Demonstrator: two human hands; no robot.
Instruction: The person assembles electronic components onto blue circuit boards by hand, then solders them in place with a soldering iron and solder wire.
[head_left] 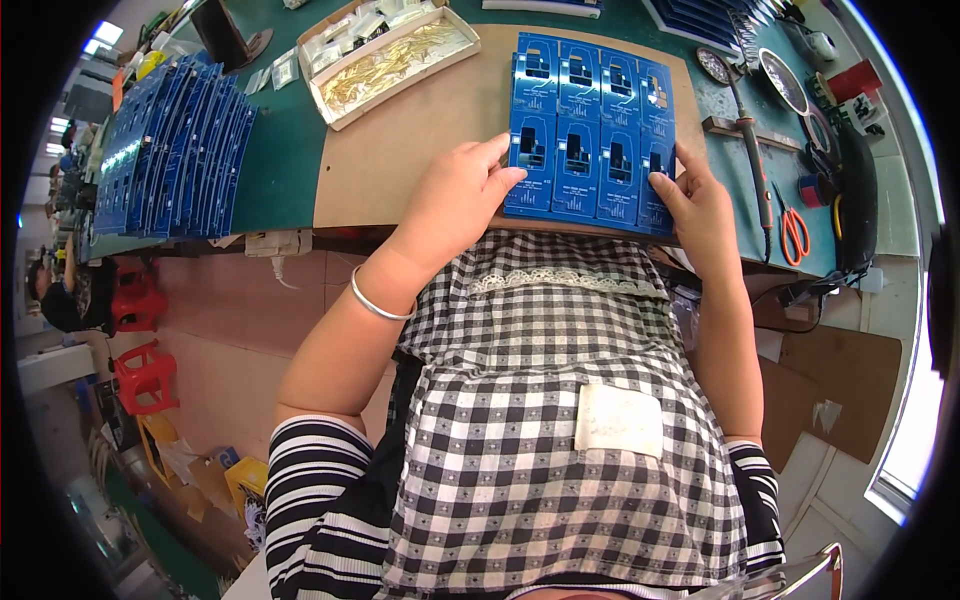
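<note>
A blue circuit board panel (pixel 577 165), divided into several units with dark cutouts, lies on a brown board near the table's front edge. It seems to rest on more of the same panels, as an edge peeks out at its left. My left hand (pixel 462 195) pinches the panel's left edge, thumb on top and fingers along the side. At the right edge my right hand (pixel 697 212) grips in the same way, its thumb over the lower right unit. The undersides of the fingers are hidden.
Many blue panels (pixel 175 150) stand in a row at the left. A white box (pixel 400 65) holds brass-coloured pins and small bags. On the right lie a soldering iron (pixel 750 150), orange-handled scissors (pixel 794 235), a solder spool (pixel 815 190) and a metal bowl (pixel 783 80). More panels (pixel 705 30) are at the back.
</note>
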